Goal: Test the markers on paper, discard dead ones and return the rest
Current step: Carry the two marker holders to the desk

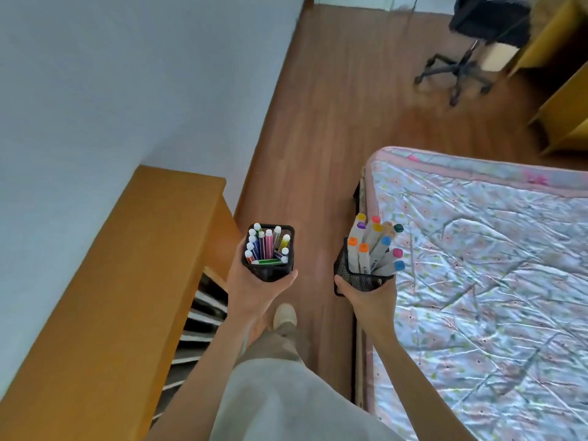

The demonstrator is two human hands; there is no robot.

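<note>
Item: my left hand (254, 286), curled under and gripping a black mesh cup (269, 249) of slim white-capped markers (265, 245). Item: my right hand (366, 292), wrapped round a second mesh cup (356, 275) of thick grey markers (374, 245) with coloured ends. Both cups are carried upright over the floor (318, 154), between the wooden table (127, 265) on my left and the bed (493, 265) on my right. Step, as I judge it: transport, testing not begun. No paper in view. Next requirement: a flat surface to set both cups down.

Both forearms reach forward, left grip (254, 288) and right grip (366, 294) curled.
</note>
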